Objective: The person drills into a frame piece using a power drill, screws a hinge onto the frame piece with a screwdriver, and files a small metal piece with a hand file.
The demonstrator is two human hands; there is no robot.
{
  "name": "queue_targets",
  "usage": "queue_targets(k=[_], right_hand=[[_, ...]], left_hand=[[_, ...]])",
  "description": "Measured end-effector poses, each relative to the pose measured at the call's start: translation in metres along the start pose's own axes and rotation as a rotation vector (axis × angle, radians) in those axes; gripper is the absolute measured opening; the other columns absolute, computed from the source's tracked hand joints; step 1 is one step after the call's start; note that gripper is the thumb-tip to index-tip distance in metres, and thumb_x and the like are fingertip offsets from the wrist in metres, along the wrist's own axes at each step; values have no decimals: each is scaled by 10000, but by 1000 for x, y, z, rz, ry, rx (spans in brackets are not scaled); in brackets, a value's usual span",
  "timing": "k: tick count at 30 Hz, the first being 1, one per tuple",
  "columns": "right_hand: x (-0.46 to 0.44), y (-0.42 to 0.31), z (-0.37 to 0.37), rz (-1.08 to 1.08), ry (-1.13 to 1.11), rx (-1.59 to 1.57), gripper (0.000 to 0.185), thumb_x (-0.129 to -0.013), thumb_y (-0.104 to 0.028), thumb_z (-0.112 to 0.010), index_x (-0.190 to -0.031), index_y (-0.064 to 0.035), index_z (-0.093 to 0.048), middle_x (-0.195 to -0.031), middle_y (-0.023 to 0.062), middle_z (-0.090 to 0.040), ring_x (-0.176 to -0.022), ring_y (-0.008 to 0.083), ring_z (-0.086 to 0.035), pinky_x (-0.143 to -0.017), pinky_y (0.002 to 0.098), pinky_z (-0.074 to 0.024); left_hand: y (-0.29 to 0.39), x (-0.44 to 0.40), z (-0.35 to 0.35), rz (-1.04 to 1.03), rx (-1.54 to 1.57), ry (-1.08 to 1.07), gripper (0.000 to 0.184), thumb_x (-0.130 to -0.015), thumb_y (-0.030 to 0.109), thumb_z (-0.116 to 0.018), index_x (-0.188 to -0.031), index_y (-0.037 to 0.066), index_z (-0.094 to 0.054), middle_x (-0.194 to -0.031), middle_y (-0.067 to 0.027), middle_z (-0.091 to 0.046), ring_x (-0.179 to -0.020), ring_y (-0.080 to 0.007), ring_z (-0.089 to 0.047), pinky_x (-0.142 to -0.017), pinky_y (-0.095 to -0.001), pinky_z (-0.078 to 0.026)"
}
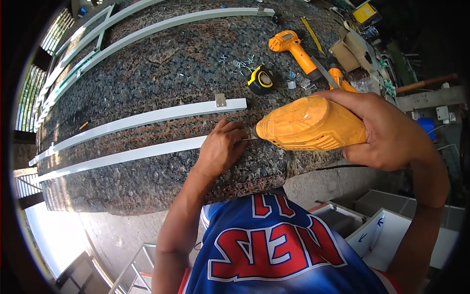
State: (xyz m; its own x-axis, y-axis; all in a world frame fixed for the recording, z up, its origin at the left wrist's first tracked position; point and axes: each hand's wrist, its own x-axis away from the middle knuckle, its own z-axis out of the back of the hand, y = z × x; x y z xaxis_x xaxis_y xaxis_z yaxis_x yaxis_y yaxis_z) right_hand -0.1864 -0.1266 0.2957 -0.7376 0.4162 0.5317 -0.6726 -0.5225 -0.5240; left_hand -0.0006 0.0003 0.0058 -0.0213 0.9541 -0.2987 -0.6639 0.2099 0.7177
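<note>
White profile bar closest to the person lies along the near side of the dark speckled table, right end tucked under the left hand. Those fingers are curled in over it, but I can't tell what they're actually pinching, if anything. Right hand is wrapped firmly around a yellow power drill, nose pointed right at the left fingertips. Progress-wise, I'd call it mid-job: the second white bar just behind has a small metal bracket near its right end, so that spot looks sorted. No bracket like that shows on the near bar, though its end is hidden, so I'd guess that bit's left. Plenty of loose screws lying by the tape measure, too.
</note>
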Motion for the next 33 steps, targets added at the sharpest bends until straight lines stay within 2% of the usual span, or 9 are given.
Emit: queue_targets(k=[4, 7, 16, 22, 25, 27, 29, 33], right_hand=[[-2, -7, 1, -63, -36, 1, 777, -705, 38, -650, -1458, 54, -459, -1216, 159, -682, -1121, 217, -661, -1000, 325, -502], [-2, -3, 0, -10, -32, 20, 777, -711, 32, -655, -1462, 43, -460, -1224, 160, -683, -1132, 227, -661, -1006, 335, -504], [-6, -8, 4, -40, -84, 114, 773, -711, 20, -660, -1458, 49, -460, -1198, 172, -694, -1099, 226, -679, -971, 331, -517], [-18, -9, 12, 57, -100, 196, 737, -710, 16, -649, -1426, 68, -480, -1084, 161, -708, -961, 219, -695, -867, 334, -539], [-29, -18, 19, -53, -165, 267, 714, -707, 12, -648, -1399, 82, -490, -1024, 138, -707, -897, 213, -686, -798, 331, -537], [-35, -18, 20, -76, -149, 296, 646, -684, -13, -668, -1318, 50, -559, -923, 126, -702, -783, 203, -680, -696, 330, -526], [-39, -28, 22, -96, -131, 372, 591, -672, -22, -679, -1256, 30, -601, -876, 128, -695, -739, 202, -677, -669, 332, -524], [-51, -49, 30, -115, -172, 379, 502, -658, -27, -691, -1157, 8, -651, -829, 143, -689, -711, 232, -683, -654, 351, -528]], left_hand=[[0, 0, -1, 6, -6, -8, 161, -848, 131, -727, -982, 43, -714, -1157, -101, -683, -1067, -320, -618, -987, -411, -500], [-1, 0, -1, -1, -12, 0, 163, -849, 131, -729, -985, 42, -716, -1162, -104, -686, -1063, -322, -622, -980, -412, -505], [0, -1, -1, 0, -13, 31, 191, -818, 114, -756, -998, 50, -756, -1139, -113, -712, -1041, -322, -650, -931, -413, -532], [0, -1, -2, -6, -2, 50, 173, -813, 101, -758, -978, 48, -762, -1113, -115, -718, -1014, -324, -649, -921, -415, -528], [3, -1, 0, 15, 5, 37, 155, -811, 93, -757, -958, 46, -764, -1078, -113, -721, -998, -327, -649, -908, -416, -527], [3, -2, 1, 18, 15, 17, 147, -818, 94, -749, -955, 41, -751, -1091, -113, -714, -1000, -332, -637, -909, -419, -523], [0, -2, 0, 5, 31, -7, 146, -833, 99, -734, -962, 32, -724, -1144, -112, -697, -1013, -340, -615, -918, -425, -514], [0, -1, -1, -9, 20, 6, 147, -830, 96, -732, -961, 31, -723, -1132, -111, -699, -1012, -341, -614, -916, -426, -513]])
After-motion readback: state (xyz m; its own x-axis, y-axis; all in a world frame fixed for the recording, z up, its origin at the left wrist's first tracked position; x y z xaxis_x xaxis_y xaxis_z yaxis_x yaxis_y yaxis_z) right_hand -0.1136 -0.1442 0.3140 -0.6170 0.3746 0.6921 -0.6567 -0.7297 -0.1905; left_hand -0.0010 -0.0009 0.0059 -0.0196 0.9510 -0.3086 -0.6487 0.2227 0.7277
